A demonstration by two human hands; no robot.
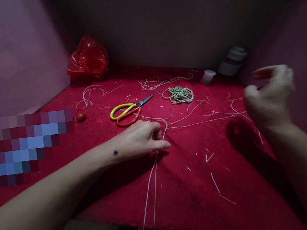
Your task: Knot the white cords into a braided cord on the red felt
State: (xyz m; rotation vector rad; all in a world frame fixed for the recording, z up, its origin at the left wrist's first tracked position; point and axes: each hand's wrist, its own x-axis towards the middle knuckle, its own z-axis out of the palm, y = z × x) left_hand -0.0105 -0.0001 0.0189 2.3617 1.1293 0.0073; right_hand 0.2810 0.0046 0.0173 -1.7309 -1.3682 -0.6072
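Observation:
My left hand (145, 137) rests low over the red cloth, its fingers curled and its thumb stretched out, closed on thin cords (153, 177). The cords pass under it and hang toward the front edge. Just beyond the fingertips a small knot (166, 125) joins them to strands running left and right. My right hand (269, 96) is raised at the right, fingers bent and slightly blurred; whether it holds a strand cannot be made out. Scissors (127, 114) with yellow and red handles lie behind my left hand. A green and white braided bundle (179, 94) lies farther back.
A red plastic bag (88, 59) stands at the back left, with a small brown-red bead (81, 117) nearer. At the back right are a white spool (208, 76) and a bottle (232, 61). Cord scraps (215, 182) dot the red cloth (191, 206).

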